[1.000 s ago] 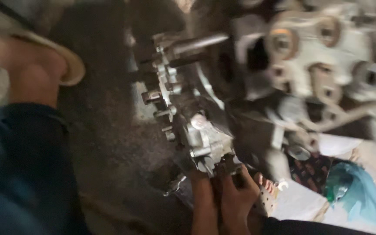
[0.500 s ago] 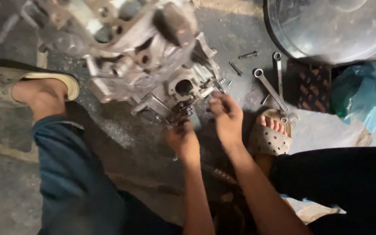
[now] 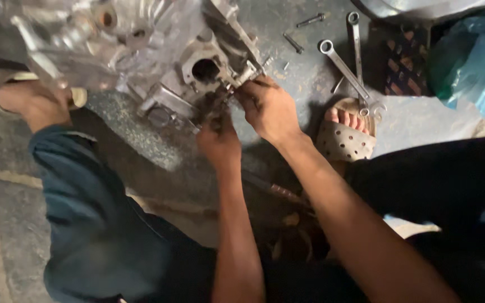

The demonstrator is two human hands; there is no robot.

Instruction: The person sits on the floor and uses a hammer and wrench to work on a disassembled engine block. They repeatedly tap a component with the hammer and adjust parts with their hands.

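Note:
A grey cast-metal engine block (image 3: 158, 50) lies on the dark concrete floor in front of me, with a round bore (image 3: 205, 70) facing up. My left hand (image 3: 218, 140) is closed against the block's lower edge, fingers curled on a small part I cannot make out. My right hand (image 3: 269, 109) grips the block's near corner beside a protruding stud (image 3: 248, 72). Both forearms reach up from the bottom of the view.
Two spanners (image 3: 346, 67) and loose bolts (image 3: 310, 21) lie on the floor at the upper right. My right foot in a perforated sandal (image 3: 345, 137) rests below them, my left foot (image 3: 29, 104) at the left. A blue-green plastic bag (image 3: 467, 67) sits at the far right.
The view has swung and pulled closer onto the block and steadied. Both hands stay at the same corner of the block, the right hand now more firmly closed on it.

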